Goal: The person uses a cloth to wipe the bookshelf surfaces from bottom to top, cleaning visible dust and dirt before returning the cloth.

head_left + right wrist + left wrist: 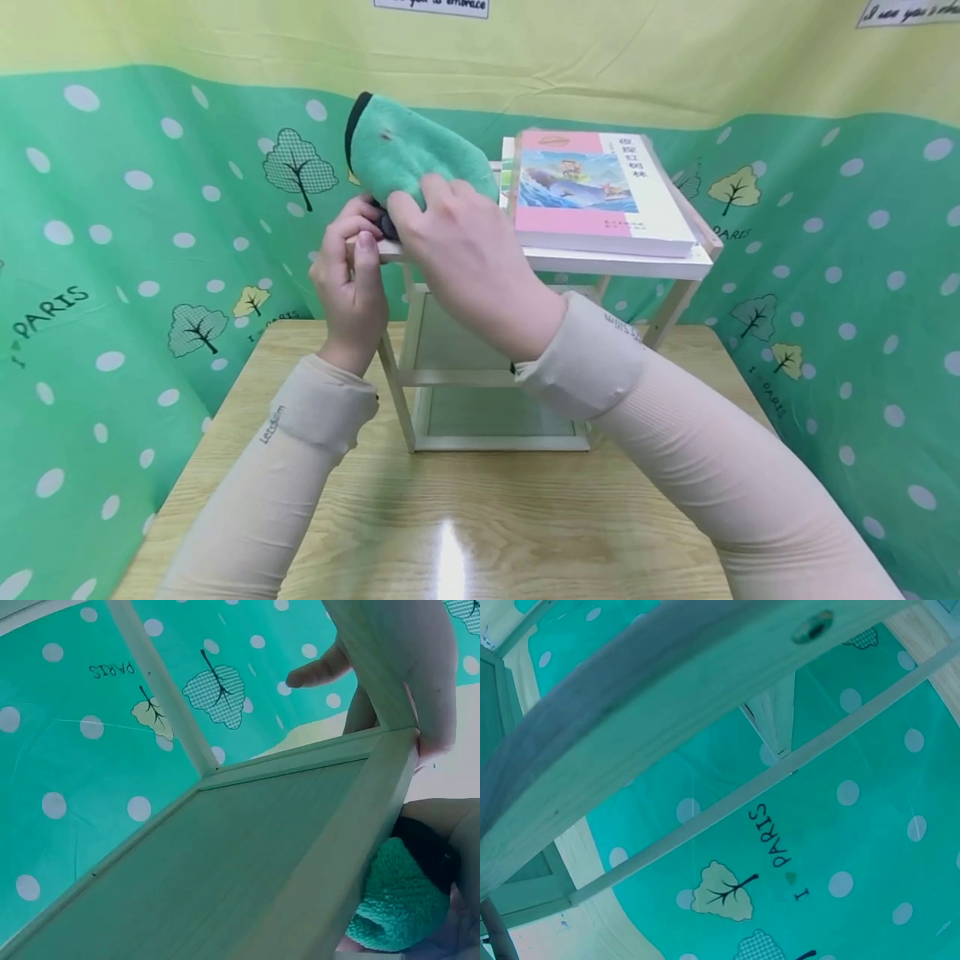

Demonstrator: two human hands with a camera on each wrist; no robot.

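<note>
A small white-framed rack (626, 263) stands on the wooden table. My right hand (476, 258) holds a fuzzy green cloth with black trim (420, 146) against the left part of the rack's top. The right wrist view shows the black band and terry-like green pile of this cloth (401, 900), pressed close to the top board. My left hand (348, 287) grips the rack's left front corner, its thumb in front and fingers over the edge. In the left wrist view only the rack's rails (705, 675) appear, with the hand out of sight.
A thick book with a pink and white cover (577, 187) lies on the right side of the rack's top. Lower shelves (465, 412) sit beneath. The wooden table (480, 517) extends in front, and a green dotted curtain (135, 250) hangs around the back and sides.
</note>
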